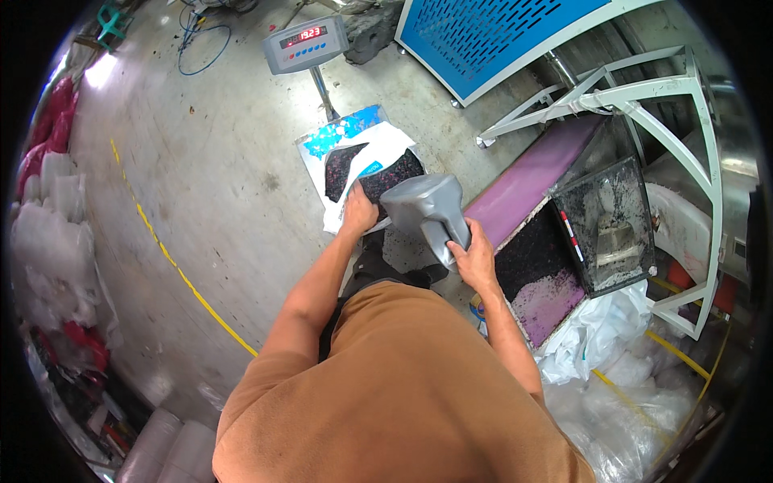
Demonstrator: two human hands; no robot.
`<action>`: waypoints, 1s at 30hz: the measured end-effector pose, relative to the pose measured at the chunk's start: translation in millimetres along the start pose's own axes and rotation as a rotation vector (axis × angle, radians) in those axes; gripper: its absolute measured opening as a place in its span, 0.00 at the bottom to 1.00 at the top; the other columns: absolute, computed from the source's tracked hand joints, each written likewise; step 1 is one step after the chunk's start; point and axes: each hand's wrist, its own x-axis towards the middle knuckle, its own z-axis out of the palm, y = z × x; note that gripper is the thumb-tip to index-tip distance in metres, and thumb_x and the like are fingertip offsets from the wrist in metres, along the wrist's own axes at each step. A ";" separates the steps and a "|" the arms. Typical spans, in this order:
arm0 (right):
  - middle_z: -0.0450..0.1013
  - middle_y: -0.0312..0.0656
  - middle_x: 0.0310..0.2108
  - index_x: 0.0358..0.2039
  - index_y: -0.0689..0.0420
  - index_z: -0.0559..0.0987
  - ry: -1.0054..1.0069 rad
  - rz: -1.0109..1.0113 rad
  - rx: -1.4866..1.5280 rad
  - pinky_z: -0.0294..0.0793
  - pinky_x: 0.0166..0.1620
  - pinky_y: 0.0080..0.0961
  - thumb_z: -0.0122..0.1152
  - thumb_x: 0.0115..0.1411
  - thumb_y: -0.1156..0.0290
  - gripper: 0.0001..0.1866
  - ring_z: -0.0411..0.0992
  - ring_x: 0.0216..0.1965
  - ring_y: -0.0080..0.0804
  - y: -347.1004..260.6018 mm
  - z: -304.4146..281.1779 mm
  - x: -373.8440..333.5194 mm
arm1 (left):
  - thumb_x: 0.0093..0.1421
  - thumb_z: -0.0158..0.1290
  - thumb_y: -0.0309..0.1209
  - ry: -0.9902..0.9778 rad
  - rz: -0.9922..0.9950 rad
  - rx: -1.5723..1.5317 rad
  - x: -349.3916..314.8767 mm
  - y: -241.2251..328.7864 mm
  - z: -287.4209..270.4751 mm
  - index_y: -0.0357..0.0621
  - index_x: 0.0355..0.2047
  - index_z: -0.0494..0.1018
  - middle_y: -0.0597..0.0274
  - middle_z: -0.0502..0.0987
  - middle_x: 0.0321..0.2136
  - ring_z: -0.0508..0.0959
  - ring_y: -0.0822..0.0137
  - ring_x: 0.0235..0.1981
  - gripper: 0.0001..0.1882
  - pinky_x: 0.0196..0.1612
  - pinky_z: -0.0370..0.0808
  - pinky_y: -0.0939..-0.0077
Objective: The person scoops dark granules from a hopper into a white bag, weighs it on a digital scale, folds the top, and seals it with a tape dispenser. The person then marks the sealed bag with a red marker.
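A white sack (pixel 392 141) full of dark granules (pixel 400 175) with pink flecks lies open on the platform scale (pixel 310 150). My left hand (pixel 361 211) is closed on the sack's mouth on the near side, its fingertips partly hidden against the granules. In my right hand (pixel 477 259) is a silver-grey plastic jug (pixel 423 201), gripped by its moulded handle and tilted beside the sack. The jug's broad end points toward the sack; what it contains is hidden. Above the platform, the scale's display (pixel 306 46) is lit red on its post.
At my right stands a bin (pixel 541 302) of dark and purplish granules, with a black tray (pixel 608 225) beside it. A purple chute (pixel 539 173), a white metal frame (pixel 628 97) and a blue machine (pixel 499 36) stand beyond. Plastic bags (pixel 612 402) lie lower right; yellow tape (pixel 173 258) marks the left floor.
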 end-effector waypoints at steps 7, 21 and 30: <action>0.77 0.59 0.54 0.62 0.62 0.71 0.032 0.127 0.162 0.71 0.61 0.42 0.72 0.59 0.72 0.31 0.75 0.58 0.55 13.8 -13.4 -0.9 | 0.58 0.59 0.26 -0.027 -0.052 -0.094 47.2 40.0 -30.3 0.28 0.68 0.61 0.28 0.75 0.55 0.75 0.35 0.59 0.38 0.63 0.71 0.51; 0.75 0.44 0.50 0.61 0.60 0.71 0.688 0.558 1.186 0.77 0.49 0.36 0.60 0.64 0.71 0.25 0.75 0.46 0.35 220.8 -62.3 -122.3 | 0.60 0.63 0.38 -0.550 0.272 0.209 -71.3 115.3 90.1 0.31 0.67 0.64 0.32 0.73 0.59 0.74 0.40 0.62 0.39 0.65 0.72 0.53; 0.78 0.44 0.47 0.57 0.59 0.78 1.223 0.849 1.379 0.78 0.52 0.38 0.68 0.60 0.71 0.24 0.78 0.48 0.38 454.3 -78.4 -252.8 | 0.57 0.66 0.44 -0.831 0.497 0.405 -120.4 258.5 262.9 0.22 0.70 0.52 0.29 0.68 0.63 0.71 0.34 0.63 0.53 0.68 0.68 0.50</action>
